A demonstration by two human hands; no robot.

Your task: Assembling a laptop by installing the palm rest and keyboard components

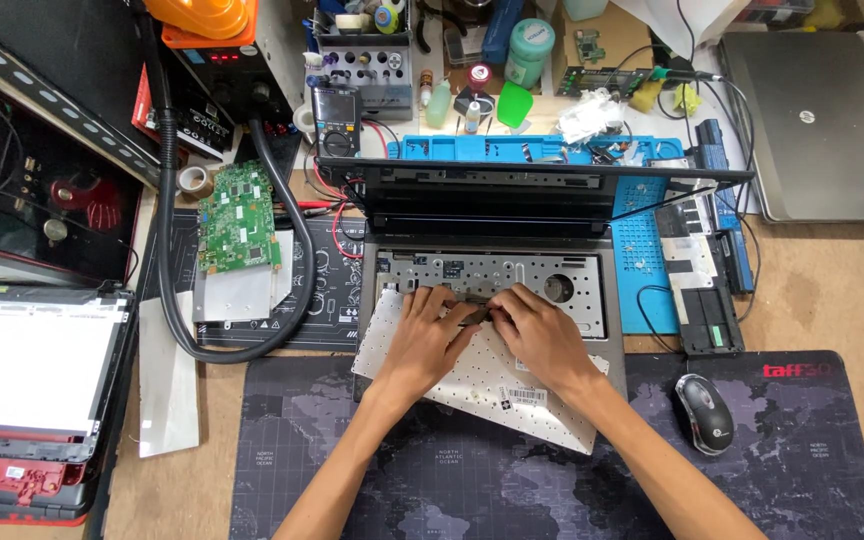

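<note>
both hands (482, 335) on flipped keyboard (482, 385), laptop (492, 265) behind

Both bare forearms extend from the near edge, converging toward the centre. Bare left hand (425, 333) lies palm down, fingers curled. Bare right hand (540, 332) mirrors it; fingertips of both meet, pinching.

A wooden workbench (832, 290) (crowded, brightly lit) carries a dark desk mat (552, 480).

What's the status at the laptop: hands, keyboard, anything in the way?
Left hand and right hand pinch the ribbon cable. Keyboard flipped face-down over the open laptop. Mouse off right, nothing blocking.
</note>
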